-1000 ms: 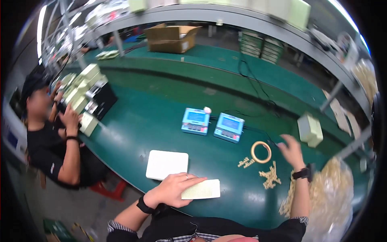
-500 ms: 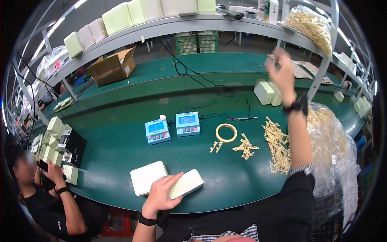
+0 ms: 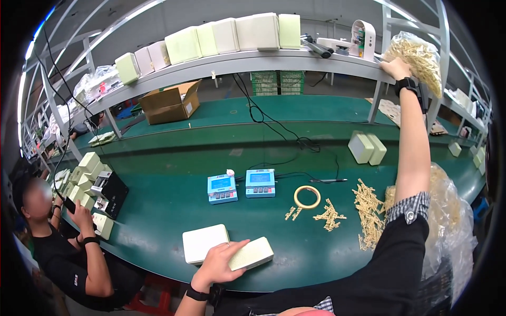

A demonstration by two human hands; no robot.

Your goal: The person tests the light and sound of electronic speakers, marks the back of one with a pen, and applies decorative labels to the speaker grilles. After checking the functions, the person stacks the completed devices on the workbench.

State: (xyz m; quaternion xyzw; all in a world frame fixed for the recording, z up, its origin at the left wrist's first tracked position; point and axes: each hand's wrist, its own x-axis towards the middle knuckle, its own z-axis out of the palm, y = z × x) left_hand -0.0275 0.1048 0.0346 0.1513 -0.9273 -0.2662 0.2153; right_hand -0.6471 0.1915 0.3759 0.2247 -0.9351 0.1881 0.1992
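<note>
My left hand [image 3: 217, 265] is closed over the near end of a pale cream box-shaped case [image 3: 253, 254] with a finely dotted face, tilted near the table's front edge. Beside it, just left, lies a second white case [image 3: 203, 242], flat and partly behind my fingers. My right arm is stretched up to the overhead shelf. There my right hand [image 3: 396, 69] is at the shelf edge, against the lower left of a clear bag of small tan parts [image 3: 416, 57]. Its fingertips are too small and partly hidden to show whether they grip anything.
Two blue devices with screens [image 3: 260, 184] stand mid-table, cabled. Right of them lie a tape roll [image 3: 307, 197], a pen [image 3: 329, 180] and piles of tan parts [image 3: 367, 210]. A plastic bag [image 3: 448, 226] sits at the right edge. A co-worker [image 3: 63, 237] sits at left.
My right hand has gone from above the table's back right up to the shelf beside the bag. The view has tilted upward. My left hand still holds the pale case.
</note>
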